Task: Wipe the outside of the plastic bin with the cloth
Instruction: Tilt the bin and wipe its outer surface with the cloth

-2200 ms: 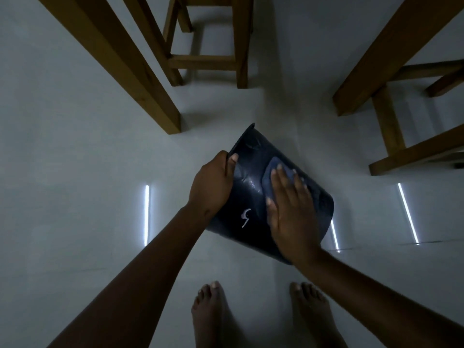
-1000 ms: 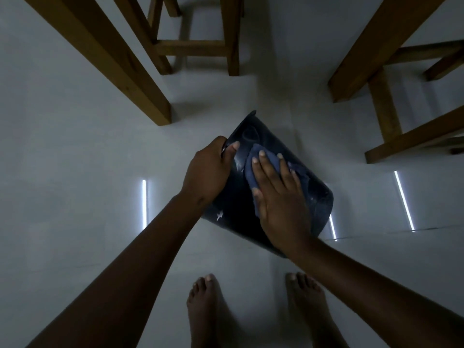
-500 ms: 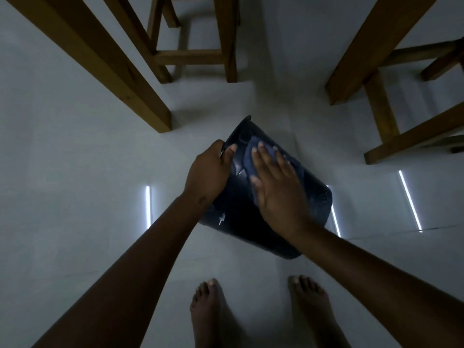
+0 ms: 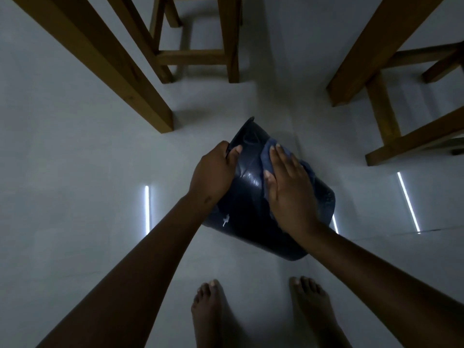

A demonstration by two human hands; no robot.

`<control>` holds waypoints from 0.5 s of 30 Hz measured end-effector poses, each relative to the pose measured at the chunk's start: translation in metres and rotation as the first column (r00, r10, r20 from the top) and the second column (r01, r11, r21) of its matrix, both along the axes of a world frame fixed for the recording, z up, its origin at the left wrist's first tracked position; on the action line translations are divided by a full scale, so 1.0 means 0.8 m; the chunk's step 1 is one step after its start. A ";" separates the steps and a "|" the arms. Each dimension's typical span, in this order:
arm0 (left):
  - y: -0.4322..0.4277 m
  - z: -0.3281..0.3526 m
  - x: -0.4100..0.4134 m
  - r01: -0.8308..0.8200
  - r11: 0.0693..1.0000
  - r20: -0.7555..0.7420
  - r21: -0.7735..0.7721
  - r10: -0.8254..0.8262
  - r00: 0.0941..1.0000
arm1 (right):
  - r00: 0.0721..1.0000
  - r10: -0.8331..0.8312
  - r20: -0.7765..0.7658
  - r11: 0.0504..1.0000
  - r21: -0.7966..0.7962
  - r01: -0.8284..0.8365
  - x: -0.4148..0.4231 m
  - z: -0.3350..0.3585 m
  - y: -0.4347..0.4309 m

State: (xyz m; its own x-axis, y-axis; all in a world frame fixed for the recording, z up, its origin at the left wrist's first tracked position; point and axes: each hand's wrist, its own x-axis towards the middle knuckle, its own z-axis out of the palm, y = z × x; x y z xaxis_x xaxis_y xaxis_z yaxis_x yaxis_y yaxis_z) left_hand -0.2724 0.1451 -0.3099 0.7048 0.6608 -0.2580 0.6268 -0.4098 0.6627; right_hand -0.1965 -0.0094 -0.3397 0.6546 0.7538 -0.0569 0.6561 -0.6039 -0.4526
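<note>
A dark blue plastic bin point(image 4: 247, 197) is held tilted above the floor, its rim pointing away to the upper left and its base toward my feet. My left hand point(image 4: 213, 177) grips the rim on the bin's left side, thumb over the edge. A blue cloth point(image 4: 267, 156) lies on the bin's upper side wall, and my right hand point(image 4: 288, 189) presses flat on it with fingers stretched out. Part of the cloth shows beyond the fingertips and at the hand's right edge; the remainder is hidden under the palm.
Wooden table legs point(image 4: 120, 79) stand at the left and at the right point(image 4: 369, 51), with a wooden stool point(image 4: 195, 54) behind the bin. Another wooden frame point(image 4: 391, 131) is at the right. My bare feet point(image 4: 208, 312) stand on the pale floor point(image 4: 62, 197) just below the bin.
My right hand has slid with the cloth along the bin's side, from near the base up toward the rim and then a little to the right. The left hand kept its grip on the rim.
</note>
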 end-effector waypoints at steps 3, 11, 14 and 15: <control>0.003 -0.003 -0.008 -0.013 1.000 0.002 -0.007 0.013 1.000 | 0.992 0.096 0.080 0.992 -0.090 -0.088 -0.040 -0.002 -0.029; 0.001 0.002 0.005 0.005 1.000 0.010 -0.028 -0.005 1.000 | 0.998 0.064 -0.009 0.998 0.027 -0.063 0.005 0.000 0.008; 0.004 0.000 0.001 -0.005 0.999 -0.007 -0.034 0.005 1.000 | 0.998 0.037 0.042 0.999 -0.011 -0.037 -0.015 -0.003 -0.022; 0.004 -0.002 -0.001 -0.018 0.999 -0.008 -0.037 0.018 1.000 | 0.994 0.089 0.070 0.995 -0.048 -0.086 -0.033 -0.003 -0.030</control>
